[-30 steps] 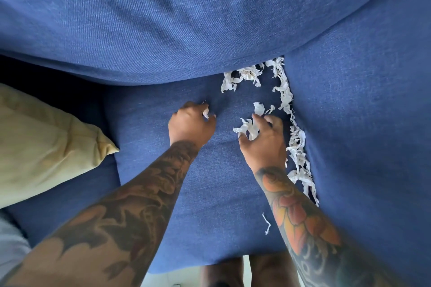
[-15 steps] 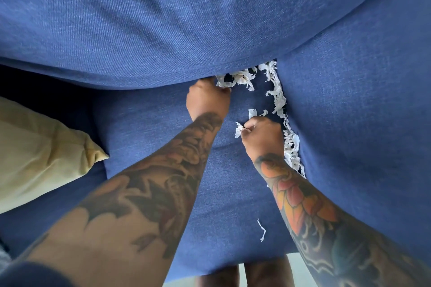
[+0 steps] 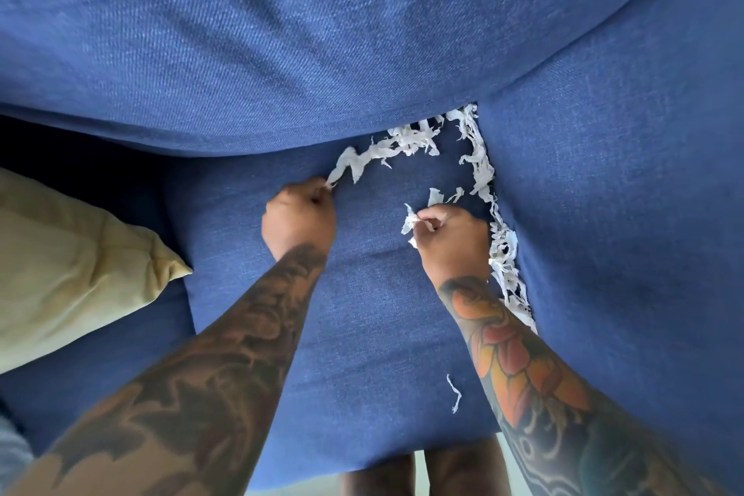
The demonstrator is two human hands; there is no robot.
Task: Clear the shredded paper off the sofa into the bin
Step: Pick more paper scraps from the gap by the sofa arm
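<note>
Head view looks down on the sofa [image 3: 362, 334], its blue seat cushion filling the centre, the back cushion across the top and an arm or side cushion at right. A cushion [image 3: 72, 274], yellowish, sits at the left edge. No bin is in view.

Most of the paper [image 3: 503, 254] lies as a long white line in the crease at the right of the seat, running from the upper centre down past the right forearm; its long axis follows that crease. A second run [image 3: 402, 143] lies along the back crease and trails down-left in a twisted strip. One stray shred [image 3: 455, 395] lies alone lower on the seat.

The left hand [image 3: 300, 219], knuckles up and fingers curled, pinches the lower end of that twisted strip, which stretches up and right from it. The right hand [image 3: 447, 238], also curled, pinches a small wad at its fingertips; the crease pile lies just to its right, touching or nearly touching its wrist. Judging by this, the right hand is nearer the bulk of what remains, and much remains to be gathered.
</note>
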